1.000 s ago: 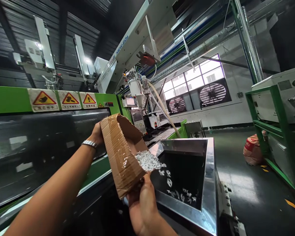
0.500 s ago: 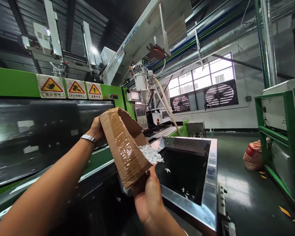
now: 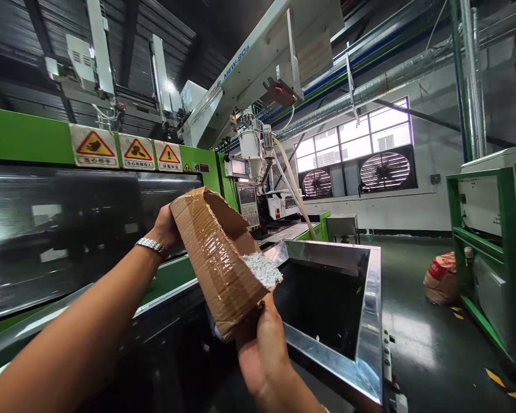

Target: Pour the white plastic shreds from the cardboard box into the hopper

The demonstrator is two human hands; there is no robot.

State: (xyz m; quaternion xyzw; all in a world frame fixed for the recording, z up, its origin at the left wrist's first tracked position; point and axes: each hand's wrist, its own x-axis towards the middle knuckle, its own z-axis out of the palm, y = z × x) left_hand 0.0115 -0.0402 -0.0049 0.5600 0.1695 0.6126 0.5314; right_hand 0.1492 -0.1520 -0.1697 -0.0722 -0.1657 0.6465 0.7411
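Note:
A taped brown cardboard box (image 3: 215, 264), its top cut open, is tilted toward the right. White flakes (image 3: 263, 269) lie at its lower corner, near the edge of a metal-rimmed hopper (image 3: 370, 304) with a dark inside. My left hand (image 3: 165, 226), with a metal watch on the wrist, grips the far upper end of the box; its fingers are partly hidden behind the cardboard. Under the lower end, my right hand (image 3: 264, 341) holds the box from below, the thumb up beside the flakes. A few white bits show inside the hopper.
A green machine (image 3: 206, 163) with warning signs and a dark window stands at the left. Its control panel (image 3: 248, 203) is beyond the box. On the right are a green frame (image 3: 505, 229) and a red and tan sack (image 3: 442, 278) on the floor.
Flakes that were falling over the hopper are gone from the air, and the pile at the box corner looks slightly smaller. Both hands keep their hold, the box barely moved.

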